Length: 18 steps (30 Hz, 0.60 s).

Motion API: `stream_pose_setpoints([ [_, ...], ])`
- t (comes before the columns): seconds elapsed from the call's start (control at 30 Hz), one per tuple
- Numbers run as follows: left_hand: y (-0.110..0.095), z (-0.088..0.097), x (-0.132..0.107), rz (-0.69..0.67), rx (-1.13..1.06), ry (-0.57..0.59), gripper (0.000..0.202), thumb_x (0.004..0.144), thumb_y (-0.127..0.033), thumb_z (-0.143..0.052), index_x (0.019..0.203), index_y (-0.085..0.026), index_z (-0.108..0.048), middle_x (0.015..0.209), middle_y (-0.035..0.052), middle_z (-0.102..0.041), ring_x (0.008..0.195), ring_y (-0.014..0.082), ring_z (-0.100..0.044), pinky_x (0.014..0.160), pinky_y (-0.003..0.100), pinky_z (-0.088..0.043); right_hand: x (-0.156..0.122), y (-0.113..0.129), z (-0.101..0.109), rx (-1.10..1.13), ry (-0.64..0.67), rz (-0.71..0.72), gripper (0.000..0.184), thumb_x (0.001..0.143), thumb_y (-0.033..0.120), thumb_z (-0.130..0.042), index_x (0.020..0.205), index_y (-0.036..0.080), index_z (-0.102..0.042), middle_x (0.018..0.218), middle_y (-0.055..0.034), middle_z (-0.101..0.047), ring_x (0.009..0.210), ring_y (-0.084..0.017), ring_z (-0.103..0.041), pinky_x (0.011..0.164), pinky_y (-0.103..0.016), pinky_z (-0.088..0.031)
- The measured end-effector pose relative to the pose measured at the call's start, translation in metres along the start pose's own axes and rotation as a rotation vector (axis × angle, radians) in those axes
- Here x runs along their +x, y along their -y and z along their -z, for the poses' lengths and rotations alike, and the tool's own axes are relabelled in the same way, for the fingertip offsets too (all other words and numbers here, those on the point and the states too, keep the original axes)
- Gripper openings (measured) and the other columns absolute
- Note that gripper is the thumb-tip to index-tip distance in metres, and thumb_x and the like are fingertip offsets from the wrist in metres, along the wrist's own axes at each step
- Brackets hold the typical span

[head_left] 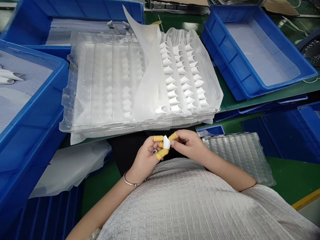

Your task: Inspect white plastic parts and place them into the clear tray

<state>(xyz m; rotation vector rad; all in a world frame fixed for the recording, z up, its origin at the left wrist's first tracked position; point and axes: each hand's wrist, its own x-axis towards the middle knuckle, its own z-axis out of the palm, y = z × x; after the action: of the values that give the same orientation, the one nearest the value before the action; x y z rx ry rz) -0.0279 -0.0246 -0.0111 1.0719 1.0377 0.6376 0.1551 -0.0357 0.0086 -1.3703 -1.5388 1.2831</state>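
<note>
A small white curved, shell-like piece (166,142) is held up between the fingertips of both hands, just above my lap. My left hand (146,155) pinches it from the left, with yellow finger cots on several fingers. A small round end with a dark opening (154,151) shows at my left fingers; whether it is a ring or a second piece I cannot tell. My right hand (190,144) closes on the piece's right edge with thumb and a cot-covered finger. Beyond the hands, a clear plastic tray (66,100) carries rows of similar white tubular pieces (172,86).
A translucent sheet (147,66) lies partly over the tray and curls up in its middle. Blue bins (22,123) stand at left, another blue bin (240,63) at right beside a fan (311,50). Low on the right lies a ribbed clear tray (240,156).
</note>
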Motion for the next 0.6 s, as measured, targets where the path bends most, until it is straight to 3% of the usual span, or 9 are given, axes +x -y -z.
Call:
stream_pose_setpoints([
  [0.17,0.0068,0.0021,-0.0008,-0.043,0.097,-0.029,0.029,0.076,-0.022,-0.073,0.097,-0.019,-0.054,0.076,-0.0047,-0.059,0.065,0.0085,-0.051,0.058,0.021,-0.045,0.0012,-0.0001,-0.0013,-0.023,0.025,-0.017,0.009,0.085,0.026,-0.067,0.083,0.018,-0.065,0.076,0.0000,-0.060,0.068,-0.013,-0.054,0.059,-0.025,-0.044],
  [0.37,0.0043,-0.0006,0.0004,0.037,-0.034,0.056,0.027,0.076,-0.018,-0.069,0.090,-0.020,-0.047,0.075,-0.0043,-0.062,0.059,0.0078,-0.052,0.051,0.019,-0.046,0.0035,-0.0037,-0.0023,0.299,0.046,-0.149,0.018,0.091,0.029,-0.058,0.077,0.017,-0.059,0.068,0.0009,-0.060,0.062,-0.011,-0.055,0.058,-0.025,-0.048],
  [0.6,0.0029,-0.0012,0.0006,0.065,-0.106,0.089,0.029,0.074,-0.018,-0.070,0.086,-0.020,-0.044,0.077,-0.0039,-0.062,0.058,0.0070,-0.051,0.047,0.017,-0.046,0.0055,-0.0002,-0.0017,0.351,0.060,-0.210,0.022,0.089,0.035,-0.061,0.076,0.017,-0.058,0.065,0.0018,-0.058,0.058,-0.011,-0.054,0.055,-0.024,-0.046],
])
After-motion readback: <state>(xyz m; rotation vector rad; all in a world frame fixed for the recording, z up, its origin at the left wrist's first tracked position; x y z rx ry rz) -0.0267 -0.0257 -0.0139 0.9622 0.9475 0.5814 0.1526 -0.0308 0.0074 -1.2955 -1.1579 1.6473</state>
